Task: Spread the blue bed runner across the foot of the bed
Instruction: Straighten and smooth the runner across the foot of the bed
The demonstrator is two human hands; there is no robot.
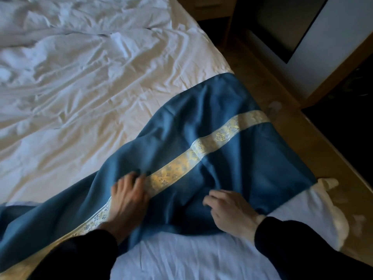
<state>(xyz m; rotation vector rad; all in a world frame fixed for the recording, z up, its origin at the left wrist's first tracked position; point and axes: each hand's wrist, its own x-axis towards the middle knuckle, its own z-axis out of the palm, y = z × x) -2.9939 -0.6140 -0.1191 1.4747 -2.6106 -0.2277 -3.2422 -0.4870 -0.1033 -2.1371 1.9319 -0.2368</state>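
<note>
The blue bed runner (201,122) with a cream and gold patterned stripe lies diagonally across the foot of the white bed (80,77), its far end reaching the right edge. It is creased and bunched near me. My left hand (129,195) lies flat on the runner, fingers spread over the stripe. My right hand (232,211) rests on the runner's near edge with fingers slightly bent; nothing is pinched that I can see. Both arms wear dark sleeves.
The white duvet is heavily wrinkled across the upper left. A wooden floor (282,102) runs along the bed's right side. A dark wood-framed cabinet (302,37) stands at the top right. A white fabric corner (329,182) hangs off the bed's near right corner.
</note>
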